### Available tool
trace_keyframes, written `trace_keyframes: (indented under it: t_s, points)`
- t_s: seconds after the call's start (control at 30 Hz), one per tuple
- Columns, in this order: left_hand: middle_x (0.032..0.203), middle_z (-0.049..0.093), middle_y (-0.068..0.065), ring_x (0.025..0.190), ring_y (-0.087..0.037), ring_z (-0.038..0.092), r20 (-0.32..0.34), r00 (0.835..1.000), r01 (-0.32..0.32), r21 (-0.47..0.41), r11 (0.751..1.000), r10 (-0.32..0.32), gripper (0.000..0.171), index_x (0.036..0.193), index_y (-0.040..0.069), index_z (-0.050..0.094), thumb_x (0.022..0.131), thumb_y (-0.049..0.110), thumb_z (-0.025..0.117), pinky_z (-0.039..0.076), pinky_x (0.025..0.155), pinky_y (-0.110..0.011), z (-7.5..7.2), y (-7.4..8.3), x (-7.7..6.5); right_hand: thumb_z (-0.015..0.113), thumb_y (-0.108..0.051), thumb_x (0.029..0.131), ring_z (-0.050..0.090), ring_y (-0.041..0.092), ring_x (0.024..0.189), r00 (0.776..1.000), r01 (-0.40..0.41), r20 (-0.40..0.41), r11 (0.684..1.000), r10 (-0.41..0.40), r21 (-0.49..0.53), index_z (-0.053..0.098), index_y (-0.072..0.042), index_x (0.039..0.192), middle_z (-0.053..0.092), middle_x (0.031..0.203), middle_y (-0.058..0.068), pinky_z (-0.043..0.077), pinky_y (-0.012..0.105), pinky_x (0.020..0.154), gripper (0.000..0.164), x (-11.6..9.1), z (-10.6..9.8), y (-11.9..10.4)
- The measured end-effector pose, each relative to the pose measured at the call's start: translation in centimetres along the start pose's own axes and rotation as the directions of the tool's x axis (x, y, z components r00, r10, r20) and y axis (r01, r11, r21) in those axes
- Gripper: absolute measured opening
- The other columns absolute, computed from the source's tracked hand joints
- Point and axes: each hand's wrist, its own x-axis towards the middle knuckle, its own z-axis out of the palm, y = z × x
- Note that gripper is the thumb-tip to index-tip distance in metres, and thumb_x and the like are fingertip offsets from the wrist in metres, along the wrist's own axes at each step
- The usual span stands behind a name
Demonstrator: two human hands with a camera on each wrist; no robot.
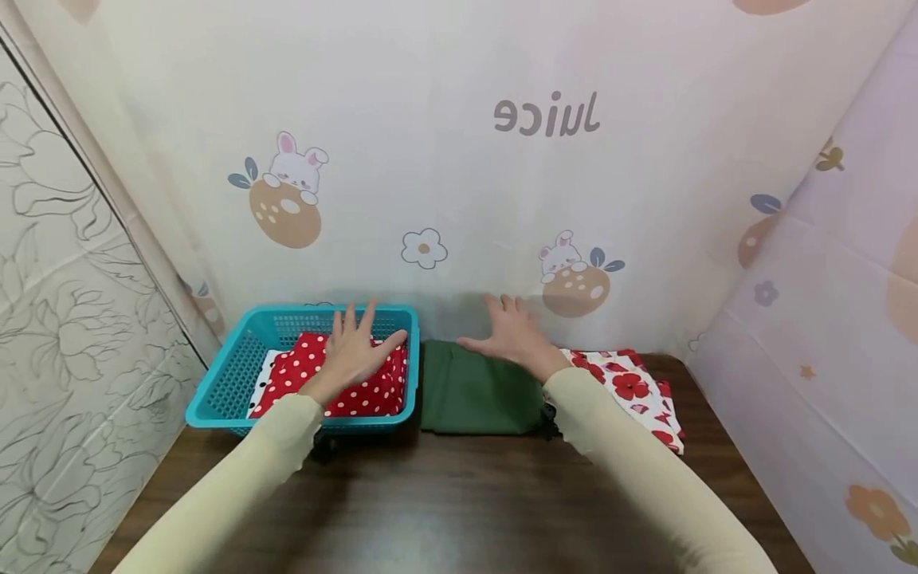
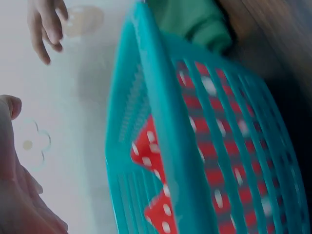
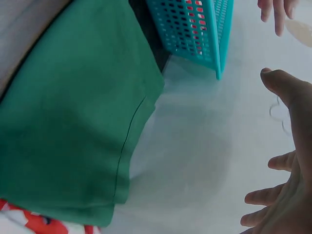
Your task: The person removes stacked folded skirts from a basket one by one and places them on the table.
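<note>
My left hand [image 1: 353,355] hovers over the teal plastic basket [image 1: 215,422], fingers spread and holding nothing. Inside the basket lies a red cloth with white dots [image 1: 294,368], on top of a white cloth with black dots [image 1: 262,375]. My right hand [image 1: 512,335], fingers also spread, is above the back of a folded dark green cloth [image 1: 476,399]. Nothing is in it. In the right wrist view the green cloth [image 3: 73,122] lies flat, apart from the fingers. The left wrist view shows the basket's rim [image 2: 161,126] below the left hand.
A folded white cloth with red flowers [image 1: 631,387] lies right of the green one, partly behind the right sleeve. The brown wooden table [image 1: 445,502] runs up to a printed curtain [image 1: 459,159] at the back. More printed curtains hang at left and right.
</note>
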Motion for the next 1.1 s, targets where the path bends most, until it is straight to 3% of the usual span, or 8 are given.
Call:
trace_keyframes:
  t_s: [0.23, 0.4, 0.67, 1.1]
  points:
    - [0.171, -0.001, -0.026, 0.155, -0.054, -0.007, -0.010, 1.000, 0.018, 0.134, 0.991, -0.017, 0.107, 0.167, 0.022, -0.001, 0.091, 0.075, 0.052, -0.007, 0.115, -0.080, -1.8, -4.2, -0.5, 0.061, -0.078, 0.084, 0.029, 0.045, 0.148, 0.999, 0.009, 0.049, 1.000, -0.007, -0.028, 0.027, -0.016, 0.163, 0.034, 0.161, 0.022, 0.027, 0.073, 0.116, 0.106, 1.2, 0.7, -3.5]
    - [0.170, -0.003, -0.028, 0.154, -0.056, -0.010, 0.025, 0.999, 0.014, 0.205, 0.979, -0.019, 0.112, 0.167, 0.021, -0.001, 0.088, 0.077, 0.055, -0.014, 0.113, -0.080, -2.9, -6.7, -1.2, 0.061, -0.079, 0.082, 0.021, 0.047, 0.152, 0.996, 0.021, 0.084, 1.000, -0.019, -0.015, 0.022, -0.019, 0.165, 0.026, 0.166, 0.022, 0.021, 0.074, 0.118, 0.110, 1.9, 1.6, -5.8]
    - [0.168, -0.007, -0.033, 0.151, -0.060, -0.013, 0.098, 0.991, 0.063, 0.239, 0.969, -0.089, 0.114, 0.166, 0.016, -0.003, 0.088, 0.079, 0.052, -0.009, 0.112, -0.082, -4.3, -10.0, -1.9, 0.063, -0.076, 0.082, 0.017, 0.047, 0.155, 0.991, 0.044, 0.129, 0.999, -0.043, -0.002, 0.017, -0.021, 0.166, 0.020, 0.168, 0.021, 0.018, 0.071, 0.121, 0.111, 2.6, 3.9, -9.0]
    - [0.164, -0.009, -0.040, 0.148, -0.065, -0.011, 0.046, 0.995, 0.077, 0.193, 0.978, -0.087, 0.117, 0.164, 0.007, -0.007, 0.091, 0.075, 0.052, 0.001, 0.111, -0.084, -7.4, -13.9, -2.3, 0.065, -0.074, 0.082, 0.013, 0.046, 0.157, 0.977, 0.100, 0.192, 0.995, -0.097, -0.008, 0.010, -0.022, 0.167, 0.014, 0.170, 0.021, 0.020, 0.062, 0.125, 0.114, 3.2, 5.1, -13.5]
